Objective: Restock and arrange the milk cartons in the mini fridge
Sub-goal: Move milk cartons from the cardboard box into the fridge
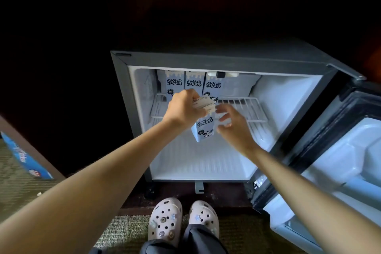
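The mini fridge (132,97) stands open with its interior lit. Three pale blue milk cartons (193,82) stand upright side by side at the back left of the wire shelf (247,109). My left hand (183,109) grips the top of a fourth milk carton (204,130), held tilted in front of the shelf edge. Just to the right of that carton, my right hand (233,128) hovers with its fingers loosely curled; I cannot tell whether it touches the carton.
The fridge door (340,150) swings open to the right, with white door shelves. A blue box (24,154) lies on the carpet at the left. My feet in white clogs (181,220) stand just before the fridge. The surroundings are dark.
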{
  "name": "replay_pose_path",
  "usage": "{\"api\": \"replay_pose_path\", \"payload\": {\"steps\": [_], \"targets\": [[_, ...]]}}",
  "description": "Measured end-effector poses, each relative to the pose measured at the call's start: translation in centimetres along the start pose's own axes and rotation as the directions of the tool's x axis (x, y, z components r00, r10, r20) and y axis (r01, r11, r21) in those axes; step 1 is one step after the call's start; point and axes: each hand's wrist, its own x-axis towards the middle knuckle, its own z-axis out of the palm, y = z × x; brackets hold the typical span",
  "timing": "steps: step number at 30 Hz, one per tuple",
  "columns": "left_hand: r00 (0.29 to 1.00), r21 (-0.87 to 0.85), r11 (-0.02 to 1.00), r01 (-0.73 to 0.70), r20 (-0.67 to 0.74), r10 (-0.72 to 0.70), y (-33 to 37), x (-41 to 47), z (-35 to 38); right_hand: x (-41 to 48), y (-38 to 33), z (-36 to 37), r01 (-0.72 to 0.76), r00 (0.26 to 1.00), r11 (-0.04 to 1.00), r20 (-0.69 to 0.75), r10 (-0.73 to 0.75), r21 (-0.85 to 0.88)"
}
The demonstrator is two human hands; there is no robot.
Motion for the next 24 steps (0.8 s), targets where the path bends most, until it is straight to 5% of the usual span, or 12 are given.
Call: {"api": "replay_pose_path", "payload": {"steps": [3, 9, 12, 19, 24], "targets": [[0.998, -0.022, 0.998, -0.066, -0.012, 0.066, 1.9, -0.3, 0.3, -2.4, 0.1, 0.2, 0.016, 0.998, 0.995, 0.069, -0.009, -0.102], [0.986, -0.072, 0.983, -0.167, 0.020, 0.168, 5.2, -0.9, 1.0, -2.3, -0.5, -0.3, -0.083, 0.941, 0.987, -0.338, 0.032, -0.137], [0.982, -0.057, 0.981, -0.187, 0.021, 0.189, 6.1, -0.6, 1.5, -1.1, -0.7, -0.5, -0.151, 0.896, 0.985, -0.432, 0.100, -0.086], [0.995, -0.020, 0.999, 0.029, 0.097, -0.027, 2.1, 0.7, 2.6, 2.4, 0.4, -0.4, -0.260, 0.834, 0.961, -0.480, 0.272, 0.093], [0.983, 0.002, 0.992, 0.123, 0.140, -0.122, -0.4, 1.8, 3.2, 5.4, 1.4, -0.4, -0.285, 0.829, 0.957, -0.486, 0.275, 0.055]]}}
